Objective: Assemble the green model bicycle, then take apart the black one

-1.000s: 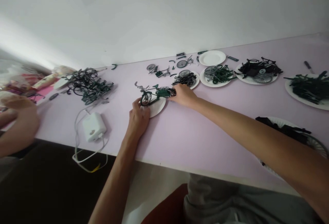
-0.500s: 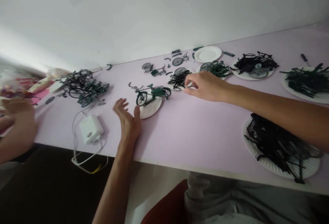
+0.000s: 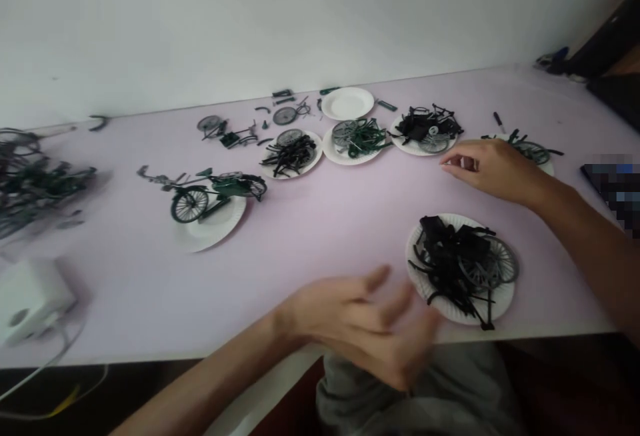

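A green model bicycle [image 3: 210, 191] stands on a white paper plate [image 3: 220, 224] left of centre on the pale lilac table [image 3: 320, 209]. My left hand [image 3: 365, 326], blurred, hovers at the table's near edge with fingers spread and nothing in it, just left of a plate of black parts and grey wheels [image 3: 463, 269]. My right hand [image 3: 487, 169] hangs over the table farther back and to the right, fingers loosely curled, holding nothing that I can see. It is near a plate of green parts [image 3: 527, 151].
Along the back stand an empty plate [image 3: 347, 103], a plate of black rods [image 3: 290, 154], one of green parts [image 3: 356, 137] and one of black parts [image 3: 425, 129]. Loose pieces [image 3: 235, 133] lie nearby. A white charger [image 3: 30, 299] and a pile of bicycles [image 3: 30, 179] sit left.
My view has swung right. My left hand left the bicycle's plate and came to the near edge. My right hand moved right, from the bicycle to near the far right plate.
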### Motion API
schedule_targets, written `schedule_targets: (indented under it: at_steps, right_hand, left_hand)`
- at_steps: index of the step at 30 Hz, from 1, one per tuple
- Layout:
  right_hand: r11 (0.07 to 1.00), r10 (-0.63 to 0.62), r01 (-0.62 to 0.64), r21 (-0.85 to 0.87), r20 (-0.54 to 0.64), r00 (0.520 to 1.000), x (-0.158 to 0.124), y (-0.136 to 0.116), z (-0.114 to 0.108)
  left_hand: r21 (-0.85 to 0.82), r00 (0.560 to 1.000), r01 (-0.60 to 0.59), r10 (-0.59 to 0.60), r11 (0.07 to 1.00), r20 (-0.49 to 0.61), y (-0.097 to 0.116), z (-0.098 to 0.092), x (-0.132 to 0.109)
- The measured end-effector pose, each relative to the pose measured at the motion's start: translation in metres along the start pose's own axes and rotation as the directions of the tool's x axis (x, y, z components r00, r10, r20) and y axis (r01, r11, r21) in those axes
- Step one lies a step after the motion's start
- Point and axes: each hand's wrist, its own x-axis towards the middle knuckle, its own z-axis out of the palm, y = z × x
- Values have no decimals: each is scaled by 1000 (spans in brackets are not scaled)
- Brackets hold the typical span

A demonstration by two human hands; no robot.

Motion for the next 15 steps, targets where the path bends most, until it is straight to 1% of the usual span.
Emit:
schedule_targets:
  at_steps: [2,4,5,7,8,9,10,12,13,15]
  right_hand:
    - [1000,-18,18,11,-34,999,-2,-3,3]
    - [999,-45,45,18,-23,999,-5,-4,9]
    - [998,-54,54,21,-4,999,-7,-3,11]
    - [998,-59,58,25,26,998,-11,-2,15]
    - [998,-55,54,22,34,998,-13,-2,15]
    - [999,-49,48,14,30,998,-14,-2,14]
    - [999,-42,42,2,13,999,-15,-3,11]
    - [999,-36,34,-23,-72,997,-16,-5,3]
    - [999,-37,34,-26,-126,991,-18,-6,-2]
    - [999,-32,31,-12,-184,982,-21,-8,-10]
  left_hand:
    - [-12,992,-127,127,992,27,25,14,31]
    - [-25,961,-273,274,962,28,47,25,61]
    - [-39,933,-360,361,932,4,54,29,74]
    - [-70,839,-543,537,837,-90,62,35,95]
    - [-77,809,-585,574,807,-129,62,37,101]
    - [-86,817,-573,560,815,-137,59,38,106]
    - [-97,836,-545,532,833,-136,54,38,108]
    - [-119,881,-472,461,874,-109,40,38,107]
    - [-125,892,-452,443,883,-95,31,37,106]
    - [-125,901,-433,426,893,-77,17,34,104]
